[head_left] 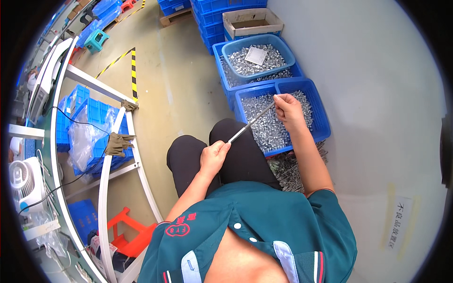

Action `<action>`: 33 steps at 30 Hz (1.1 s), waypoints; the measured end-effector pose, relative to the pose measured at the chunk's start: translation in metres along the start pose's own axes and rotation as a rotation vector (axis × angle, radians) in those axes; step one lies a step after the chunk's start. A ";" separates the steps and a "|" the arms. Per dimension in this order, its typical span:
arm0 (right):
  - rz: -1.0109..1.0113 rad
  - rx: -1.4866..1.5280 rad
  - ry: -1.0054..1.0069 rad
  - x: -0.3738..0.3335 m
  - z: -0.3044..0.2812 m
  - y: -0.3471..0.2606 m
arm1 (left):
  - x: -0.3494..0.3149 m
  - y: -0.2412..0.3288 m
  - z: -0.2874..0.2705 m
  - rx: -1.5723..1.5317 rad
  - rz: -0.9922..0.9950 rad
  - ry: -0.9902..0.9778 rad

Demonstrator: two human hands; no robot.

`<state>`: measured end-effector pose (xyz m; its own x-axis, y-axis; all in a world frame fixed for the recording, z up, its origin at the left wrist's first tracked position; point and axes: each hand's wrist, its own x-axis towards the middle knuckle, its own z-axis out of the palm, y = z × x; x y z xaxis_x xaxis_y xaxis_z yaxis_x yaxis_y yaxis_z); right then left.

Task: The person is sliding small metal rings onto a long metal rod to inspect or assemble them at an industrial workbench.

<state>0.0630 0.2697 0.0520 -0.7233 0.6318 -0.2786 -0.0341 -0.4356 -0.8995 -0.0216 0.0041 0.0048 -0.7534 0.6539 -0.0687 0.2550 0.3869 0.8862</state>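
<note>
My left hand (213, 157) grips the near end of a thin metal rod (250, 123) above my knees. The rod slants up and to the right toward my right hand (288, 112), whose fingers pinch at its far tip over a blue plastic basket (322, 123) full of small shiny metal parts (264, 127). Whether a part sits between those fingers cannot be told. I sit with dark trousers and a teal shirt.
A second blue basket (236, 49) of metal parts with a white slip sits farther back, beside stacked blue crates and a cardboard box (252, 21). A pile of thin metal rods (288, 172) lies by my right thigh. A white workbench frame (111, 165) stands on my left.
</note>
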 end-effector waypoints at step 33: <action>0.447 0.539 -0.144 0.012 -0.048 0.066 | 0.003 -0.010 0.000 -0.111 -0.080 -0.048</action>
<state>0.0848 0.2795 -0.0271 -0.8304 0.2436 -0.5011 -0.0219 -0.9129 -0.4075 -0.0267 0.0025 -0.0048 -0.7379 0.6555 -0.1608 0.1248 0.3667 0.9219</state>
